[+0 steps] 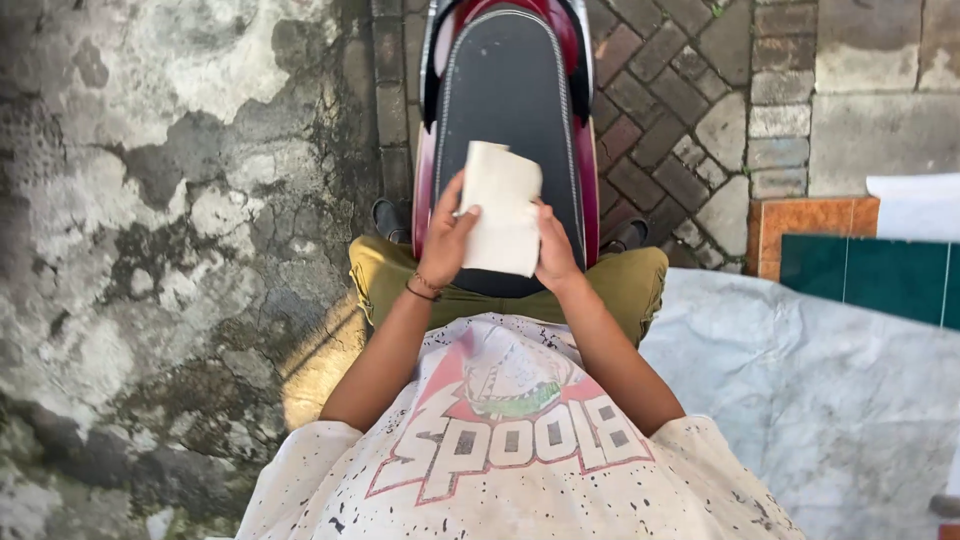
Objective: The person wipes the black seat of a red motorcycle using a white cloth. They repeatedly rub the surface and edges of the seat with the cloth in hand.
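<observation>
Both of my hands hold a folded white cloth over the black seat of a dark red scooter. My left hand grips the cloth's left edge, thumb on top; a thin band circles that wrist. My right hand holds its right lower edge. I sit astride the seat in olive trousers and a speckled white shirt with a red graphic.
Cracked, stained concrete spreads to the left. Brick paving lies ahead on the right. A grey marble-like slab sits at my right, with an orange tile, a green tile and a white sheet beyond it.
</observation>
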